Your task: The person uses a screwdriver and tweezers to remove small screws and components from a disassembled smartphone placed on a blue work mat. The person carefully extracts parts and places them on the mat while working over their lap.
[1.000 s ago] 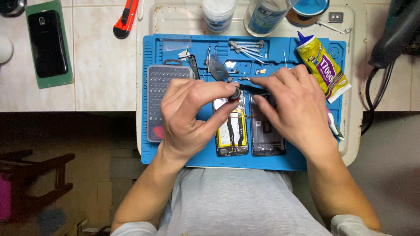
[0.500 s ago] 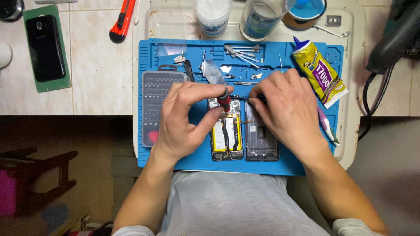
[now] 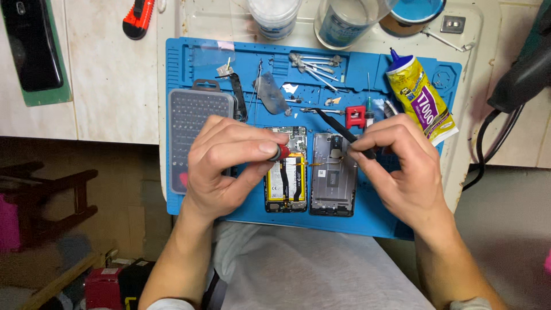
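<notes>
Two hands over the opened phone (image 3: 286, 172) on the blue mat (image 3: 367, 221) — left hand (image 3: 229, 166) has its grip clamped on a red-tipped screwdriver (image 3: 282, 152), right hand (image 3: 402, 163) pinches black tweezers (image 3: 344, 135) to steady the back frame (image 3: 333, 175). Bit case (image 3: 198, 129) crowds the left edge — more room up front.

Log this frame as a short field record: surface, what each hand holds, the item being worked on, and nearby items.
surface: blue work mat on a pale counter
left hand: fingers pinch a red-tipped screwdriver over the opened phone
right hand: holds black tweezers
work item: opened phone with yellow battery, its grey back half beside it
nearby: grey bit case at left, yellow glue tube at right, orange utility knife off the mat
</notes>
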